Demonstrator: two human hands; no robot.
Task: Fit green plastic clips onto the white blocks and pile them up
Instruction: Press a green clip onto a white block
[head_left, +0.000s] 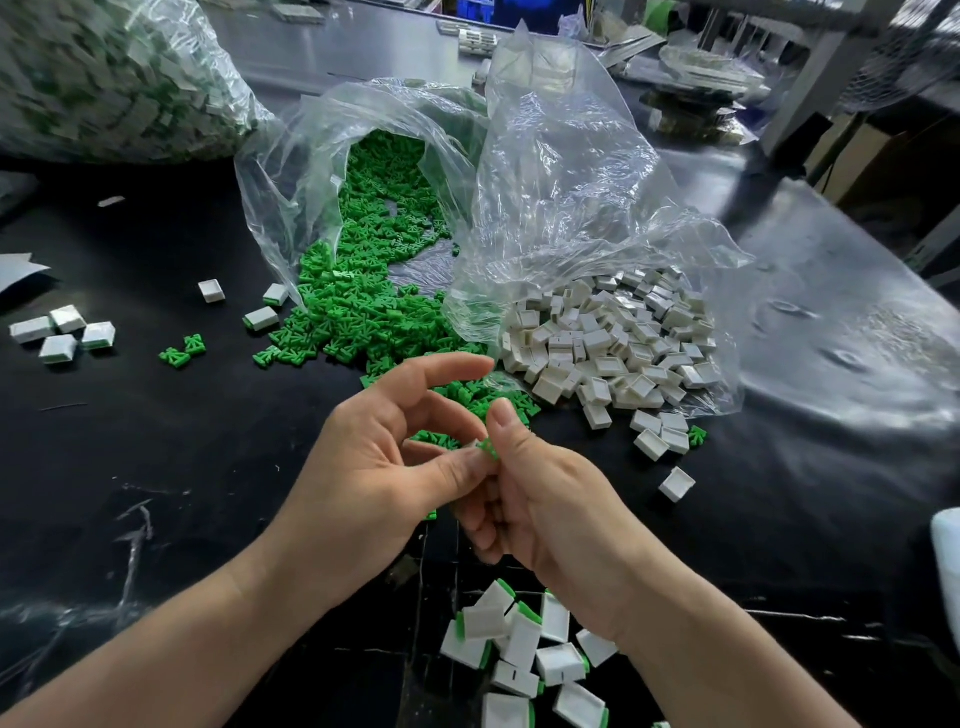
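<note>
**Over the black table, one clip between two hands**

Above the black table (182, 467), the left hand (395, 467) and right hand (545, 499) meet, thumbs and fingertips pinching one green clip (488, 448); the left forefinger juts out straight. Behind them, loose clips (353, 312) spill from a clear bag (291, 171) beside the bagged white blocks (613, 338). Fitted blocks (519, 639) are piled under the right wrist.

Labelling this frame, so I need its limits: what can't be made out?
Head view:
1. Whether the clip is seated: hidden by left hand and right hand.
2. Finished pile: cut by bottom edge.
3. Bag top left: blurred, contents unclear.
</note>
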